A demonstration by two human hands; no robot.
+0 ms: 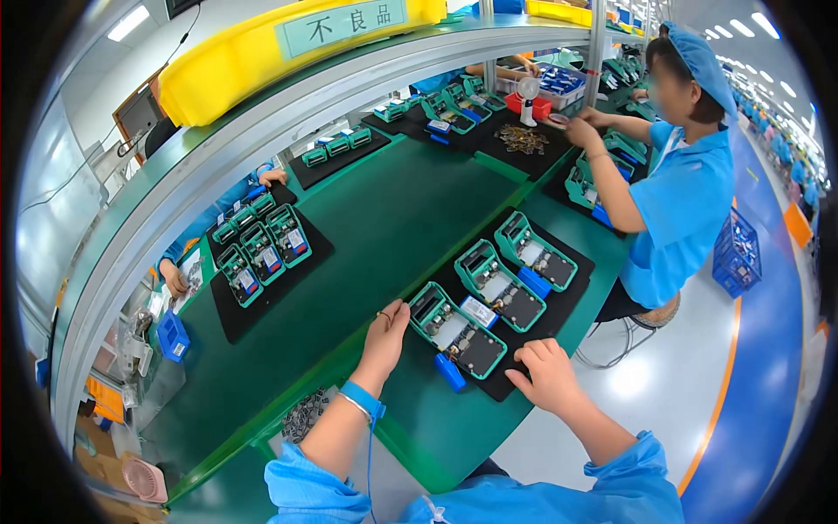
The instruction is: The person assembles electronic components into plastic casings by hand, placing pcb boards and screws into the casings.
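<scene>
Three green-framed device housings (457, 330) with exposed circuit parts lie in a slanted row on a black mat (567, 247) in front of me. Blue battery packs (450, 373) lie beside them, and a white-labelled battery pack (478, 312) sits between the two nearer housings. At the left edge of the nearest housing is my left hand (384, 345), its fingers stretched out; whether they touch the housing or the mat is unclear. A blue wrist strap with a cord circles that wrist. My right hand (548, 375) rests open at the mat's near right edge, fingers slightly apart.
Across the green belt, another black mat (236, 319) carries more housings, with another person's hands near it. At right a co-worker in blue (685, 192) handles parts by a small white fan (527, 100). A yellow bin (236, 70) stands on the overhead shelf; a blue crate (738, 253) is on the floor.
</scene>
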